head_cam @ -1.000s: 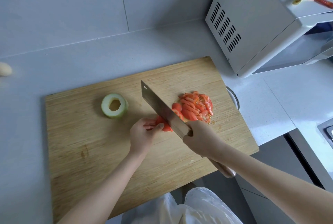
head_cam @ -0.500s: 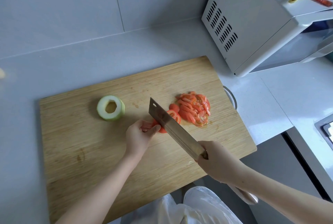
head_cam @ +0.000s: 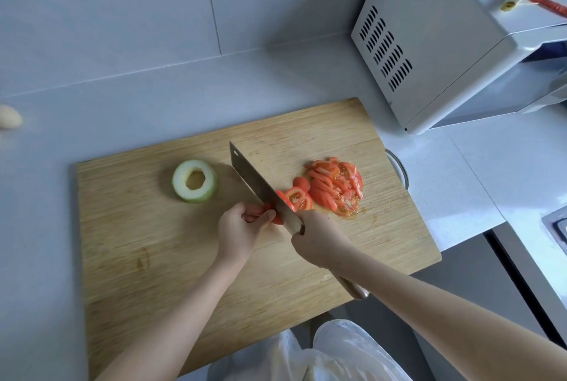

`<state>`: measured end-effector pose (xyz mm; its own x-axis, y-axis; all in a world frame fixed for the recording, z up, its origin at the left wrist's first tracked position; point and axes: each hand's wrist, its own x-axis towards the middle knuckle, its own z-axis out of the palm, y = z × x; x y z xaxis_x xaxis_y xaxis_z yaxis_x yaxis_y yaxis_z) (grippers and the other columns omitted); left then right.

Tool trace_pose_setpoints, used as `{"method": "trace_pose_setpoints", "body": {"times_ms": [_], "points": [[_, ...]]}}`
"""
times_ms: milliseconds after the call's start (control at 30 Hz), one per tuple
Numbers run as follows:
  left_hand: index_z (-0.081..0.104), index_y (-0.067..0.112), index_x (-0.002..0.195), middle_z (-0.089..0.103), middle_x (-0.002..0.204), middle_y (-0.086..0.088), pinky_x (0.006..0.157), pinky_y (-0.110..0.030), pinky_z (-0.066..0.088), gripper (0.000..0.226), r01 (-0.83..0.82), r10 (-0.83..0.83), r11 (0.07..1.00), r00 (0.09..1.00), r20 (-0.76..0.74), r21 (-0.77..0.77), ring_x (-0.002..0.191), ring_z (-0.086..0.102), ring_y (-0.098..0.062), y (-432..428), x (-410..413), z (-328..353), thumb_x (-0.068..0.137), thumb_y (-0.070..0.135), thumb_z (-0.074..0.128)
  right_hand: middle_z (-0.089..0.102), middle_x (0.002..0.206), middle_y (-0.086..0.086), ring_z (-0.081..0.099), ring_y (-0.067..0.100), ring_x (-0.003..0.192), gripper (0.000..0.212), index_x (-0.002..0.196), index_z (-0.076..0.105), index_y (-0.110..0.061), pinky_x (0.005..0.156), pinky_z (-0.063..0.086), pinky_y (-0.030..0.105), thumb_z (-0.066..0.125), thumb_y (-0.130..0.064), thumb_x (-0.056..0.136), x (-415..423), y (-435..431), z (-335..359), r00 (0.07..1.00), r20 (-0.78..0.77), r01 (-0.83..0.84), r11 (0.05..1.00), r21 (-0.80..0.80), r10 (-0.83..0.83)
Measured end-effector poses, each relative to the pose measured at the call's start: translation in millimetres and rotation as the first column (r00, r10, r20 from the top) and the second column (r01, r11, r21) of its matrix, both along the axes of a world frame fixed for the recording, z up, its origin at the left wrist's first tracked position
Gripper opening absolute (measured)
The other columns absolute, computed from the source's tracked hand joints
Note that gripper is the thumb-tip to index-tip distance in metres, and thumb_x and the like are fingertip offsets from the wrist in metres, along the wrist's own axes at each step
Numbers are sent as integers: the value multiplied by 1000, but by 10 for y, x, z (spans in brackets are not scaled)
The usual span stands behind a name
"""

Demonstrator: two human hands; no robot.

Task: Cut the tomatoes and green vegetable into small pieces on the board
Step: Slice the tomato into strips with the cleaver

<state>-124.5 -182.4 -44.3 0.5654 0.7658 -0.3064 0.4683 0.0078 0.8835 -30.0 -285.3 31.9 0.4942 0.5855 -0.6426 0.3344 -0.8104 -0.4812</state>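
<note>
The worktop is pale grey and smooth, and it meets a grey tiled wall at the back. A big wooden board lies flat on it in the middle, turned a little crooked. Its near right corner reaches the front edge of the worktop. A white oven with rows of dark slots in its side stands on the worktop at the back right, near the board's far corner but not touching it. A round rim peeks out just beside the board's right edge. A small pale lump lies far off on the left.
</note>
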Motion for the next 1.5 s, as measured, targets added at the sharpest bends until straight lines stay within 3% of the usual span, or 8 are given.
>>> {"method": "trace_pose_setpoints", "body": {"times_ms": [233,467,667,833,1100,1200,1333,1500], "points": [[59,20,82,60,77,12,66,-17,39,46,128,-125,939,992,-32,320,74,55,-6,6,93,-59,72,64,51,48,57,2,39,12,39,19,90,61,-4,37,33,21,44,-6,83,212,-401,434,996,58,59,998,31,-60],[52,10,124,58,114,-9,94,-35,35,72,371,-305,770,929,-211,519,107,49,-28,-169,363,-171,76,63,49,43,55,4,35,13,34,22,87,60,0,31,31,17,39,-3,82,364,-560,467,974,46,220,975,44,-221],[53,17,125,54,126,-7,94,-46,38,74,486,-350,682,873,-339,546,116,47,-31,-133,634,-127,61,50,71,47,57,1,39,11,37,21,88,61,-8,32,31,16,41,-3,84,379,-644,421,973,47,226,974,26,-227],[62,10,110,63,104,-5,86,-42,41,54,525,-407,611,850,-334,592,98,55,-31,-65,710,-140,63,36,74,47,59,0,39,12,41,19,92,61,-8,35,32,17,43,-6,84,367,-689,355,977,55,206,978,21,-207],[64,9,109,62,104,-9,87,-42,41,55,451,-300,656,891,-340,606,98,54,-31,-97,564,-154,64,38,77,59,73,4,52,17,59,26,99,62,-10,52,45,29,42,-6,83,261,-641,201,984,85,158,987,4,-157],[58,2,115,60,108,-12,92,-36,37,52,270,-210,847,961,-177,458,106,51,-28,-96,512,-96,75,31,74,58,72,2,50,15,57,26,100,61,-13,50,42,26,40,-7,85,249,-632,183,984,104,142,990,22,-143],[59,7,88,57,85,-3,73,-26,36,19,50,-28,936,997,-69,348,86,54,-23,-125,515,-32,81,21,70,51,68,-3,44,11,52,30,105,59,-14,45,33,20,38,-6,86,277,-604,163,988,125,93,995,24,-95],[54,9,68,56,68,-4,62,-32,40,20,35,-19,935,999,-49,352,67,53,-22,-116,593,-83,77,17,71,50,79,-2,43,9,56,44,127,51,-15,45,30,19,36,-3,87,277,-562,94,986,161,43,999,-17,-39]]}}
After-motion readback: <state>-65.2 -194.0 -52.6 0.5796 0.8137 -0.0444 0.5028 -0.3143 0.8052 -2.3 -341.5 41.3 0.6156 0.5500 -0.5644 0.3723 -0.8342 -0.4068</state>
